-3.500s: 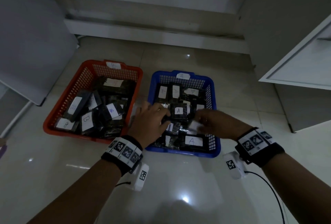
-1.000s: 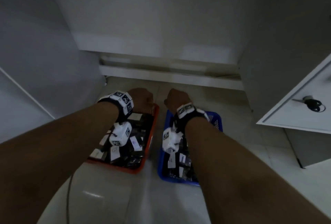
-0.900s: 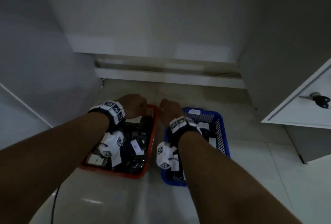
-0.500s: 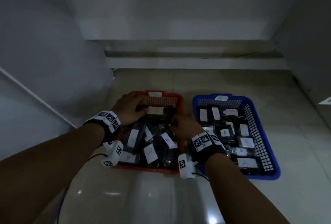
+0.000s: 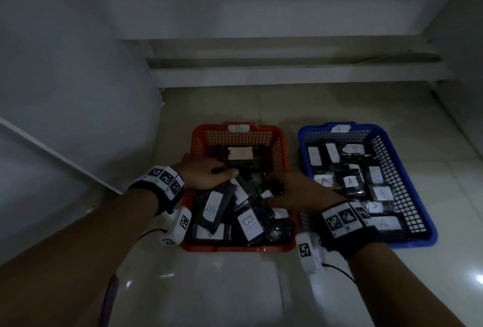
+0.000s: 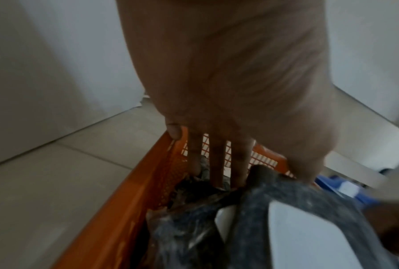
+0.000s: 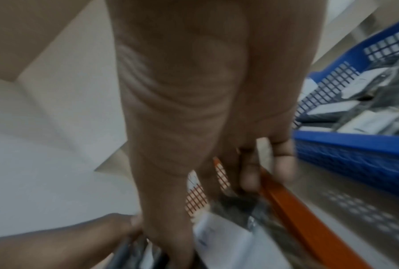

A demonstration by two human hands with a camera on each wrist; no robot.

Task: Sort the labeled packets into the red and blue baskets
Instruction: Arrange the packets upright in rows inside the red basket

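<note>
The red basket [image 5: 235, 248] stands on the floor at centre and holds several dark packets with white labels, one marked B [image 5: 249, 223]. To its right, the blue basket [image 5: 407, 243] holds packets marked A [image 5: 350, 181]. Both hands are inside the red basket. My left hand [image 5: 230, 172] is at its left side, and in the left wrist view its thumb and fingers [image 6: 217, 163] lie on either side of a packet's top end [image 6: 258, 171]. My right hand [image 5: 269, 190] curls over packets near the basket's right wall [image 7: 297, 218] and pinches a labeled packet [image 7: 217, 236].
A glossy tiled floor [image 5: 235, 287] lies in front of the baskets. A white panel [image 5: 65, 117] closes the left side. A low ledge [image 5: 287, 75] runs along the back wall. A cable [image 5: 339, 271] trails from the right wrist.
A second ago both arms stretched out to the far rims of the two baskets. Both hands have since drawn back into the red basket onto its packets, and the view has shifted left.
</note>
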